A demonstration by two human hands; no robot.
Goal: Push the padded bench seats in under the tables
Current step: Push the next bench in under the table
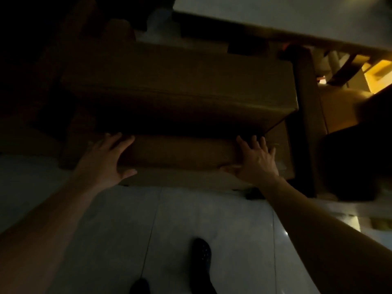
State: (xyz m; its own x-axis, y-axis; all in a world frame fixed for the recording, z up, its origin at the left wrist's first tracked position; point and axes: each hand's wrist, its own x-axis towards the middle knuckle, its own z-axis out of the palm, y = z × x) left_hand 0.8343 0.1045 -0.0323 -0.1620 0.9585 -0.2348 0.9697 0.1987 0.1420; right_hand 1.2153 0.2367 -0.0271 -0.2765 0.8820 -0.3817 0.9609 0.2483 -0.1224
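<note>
A brown padded bench seat (182, 153) lies crosswise in front of me in dim light, its near edge sticking out over the pale floor. Above it a thick brown tabletop (180, 88) overhangs and hides the bench's far part. My left hand (108, 158) presses flat on the bench's near left end, fingers spread, thumb on the front face. My right hand (254, 160) presses flat on the near right end in the same way. Neither hand wraps around anything.
A dark wooden table leg or frame post (303, 124) stands just right of the bench. A second pale tabletop (297, 13) is at the top right. A dark rounded seat (356, 162) sits at the right. My shoes (201, 257) stand on white floor tiles.
</note>
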